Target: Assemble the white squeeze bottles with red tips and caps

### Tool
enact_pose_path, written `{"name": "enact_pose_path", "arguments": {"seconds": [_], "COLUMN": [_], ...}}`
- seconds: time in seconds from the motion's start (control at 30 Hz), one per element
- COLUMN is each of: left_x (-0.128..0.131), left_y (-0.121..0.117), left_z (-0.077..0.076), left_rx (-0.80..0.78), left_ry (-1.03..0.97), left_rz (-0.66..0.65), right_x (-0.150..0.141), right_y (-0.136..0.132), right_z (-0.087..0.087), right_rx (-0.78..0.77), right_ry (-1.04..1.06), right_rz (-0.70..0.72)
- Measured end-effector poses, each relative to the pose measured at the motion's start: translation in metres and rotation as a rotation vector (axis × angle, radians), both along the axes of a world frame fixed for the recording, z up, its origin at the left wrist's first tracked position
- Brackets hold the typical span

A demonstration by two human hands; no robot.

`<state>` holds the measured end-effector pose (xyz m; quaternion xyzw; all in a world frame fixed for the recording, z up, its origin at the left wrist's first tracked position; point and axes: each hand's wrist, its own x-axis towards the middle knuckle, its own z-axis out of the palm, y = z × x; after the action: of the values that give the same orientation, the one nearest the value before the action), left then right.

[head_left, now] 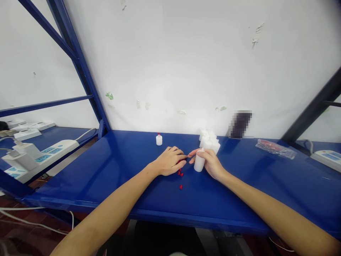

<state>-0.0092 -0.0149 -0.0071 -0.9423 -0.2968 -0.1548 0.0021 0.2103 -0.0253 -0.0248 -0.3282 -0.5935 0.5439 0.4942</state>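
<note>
My right hand [212, 164] is wrapped around a small white plastic bottle [199, 164], which it holds nearly upright just over the blue table. Palm down, my left hand [172, 161] rests over a group of small red caps [179, 172], its fingers reaching toward the bottle and its thumb apart from them. Part of the group is hidden beneath that hand. Nearer the front edge lies one loose red cap [180, 187]. Farther back stands a white bottle with a red tip [159, 139]. Several white bottles [210, 139] are clustered behind my right hand.
A clear plastic bag [275, 148] with something red inside lies at the right. A dark pixelated shape [240, 124] stands against the wall. Blue frame posts [87, 80] rise at the left, beside power strips [50, 153] with plugs and cables.
</note>
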Motion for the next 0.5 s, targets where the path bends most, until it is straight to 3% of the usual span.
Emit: {"name": "enact_pose_path", "arguments": {"seconds": [0.33, 0.5], "left_x": [0.0015, 0.0001], "left_y": [-0.0033, 0.0057], "left_z": [0.0049, -0.0003], "left_rx": [-0.017, -0.022], "left_ry": [-0.023, -0.232], "left_rz": [-0.035, -0.022], "right_x": [-0.0092, -0.0055], "right_y": [-0.0049, -0.0033], "right_z": [0.0068, 0.0061], "right_rx": [-0.029, -0.007], "right_ry": [0.151, 0.124], "right_rz": [0.140, 0.119]}}
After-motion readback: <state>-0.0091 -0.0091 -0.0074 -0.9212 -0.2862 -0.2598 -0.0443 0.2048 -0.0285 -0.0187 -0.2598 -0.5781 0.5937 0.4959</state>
